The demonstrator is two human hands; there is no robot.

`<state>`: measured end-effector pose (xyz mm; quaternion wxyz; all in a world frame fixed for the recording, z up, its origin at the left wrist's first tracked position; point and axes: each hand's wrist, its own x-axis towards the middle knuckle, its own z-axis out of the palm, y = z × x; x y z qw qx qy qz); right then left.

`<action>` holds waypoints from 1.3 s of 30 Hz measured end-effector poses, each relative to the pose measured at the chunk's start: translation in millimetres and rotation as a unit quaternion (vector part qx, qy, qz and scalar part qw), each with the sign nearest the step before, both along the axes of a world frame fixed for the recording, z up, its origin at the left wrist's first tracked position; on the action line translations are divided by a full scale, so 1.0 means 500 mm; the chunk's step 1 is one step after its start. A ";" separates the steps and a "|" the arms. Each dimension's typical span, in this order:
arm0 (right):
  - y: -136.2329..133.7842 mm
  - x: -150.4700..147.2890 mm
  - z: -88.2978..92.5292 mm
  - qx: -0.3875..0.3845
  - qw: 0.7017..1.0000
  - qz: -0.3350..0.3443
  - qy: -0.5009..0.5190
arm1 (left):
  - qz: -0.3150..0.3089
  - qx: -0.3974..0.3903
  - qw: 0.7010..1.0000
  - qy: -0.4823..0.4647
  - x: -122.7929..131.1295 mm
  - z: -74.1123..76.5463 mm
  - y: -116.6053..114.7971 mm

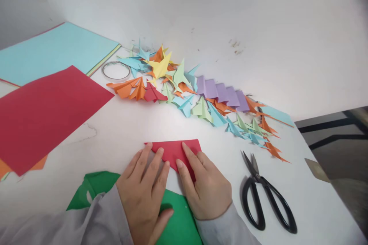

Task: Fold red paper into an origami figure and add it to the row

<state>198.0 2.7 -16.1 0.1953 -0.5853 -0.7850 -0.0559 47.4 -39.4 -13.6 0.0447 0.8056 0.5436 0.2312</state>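
Observation:
A piece of folded red paper [168,150] lies flat on the table between both hands. My left hand [146,189] is spread, its fingertips touching the paper's left corner and lower left edge. My right hand [204,183] presses on the paper's right part with thumb and index finger outstretched. Part of the paper is hidden beneath the right hand. Close to the right hand lie scissors [257,178] with black handles, their blades slightly apart.
A row of folded paper shapes [184,103] in several colours runs along the wall. A tape roll [116,71], a large red sheet [48,115] and a stack of light blue sheets [63,53] are at the left. Green cloth [179,218] lies below the hands.

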 end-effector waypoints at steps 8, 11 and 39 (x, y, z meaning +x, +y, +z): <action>-0.001 0.000 -0.001 0.002 1.000 -0.004 0.001 | -0.003 0.003 1.000 0.001 -0.001 -0.004 0.001; -0.001 0.000 -0.002 0.002 1.000 -0.004 -0.002 | -0.004 0.002 1.000 0.003 -0.002 -0.002 0.002; 0.001 -0.004 0.006 -0.006 1.000 -0.011 -0.017 | -0.024 0.011 0.999 0.020 -0.014 0.001 0.006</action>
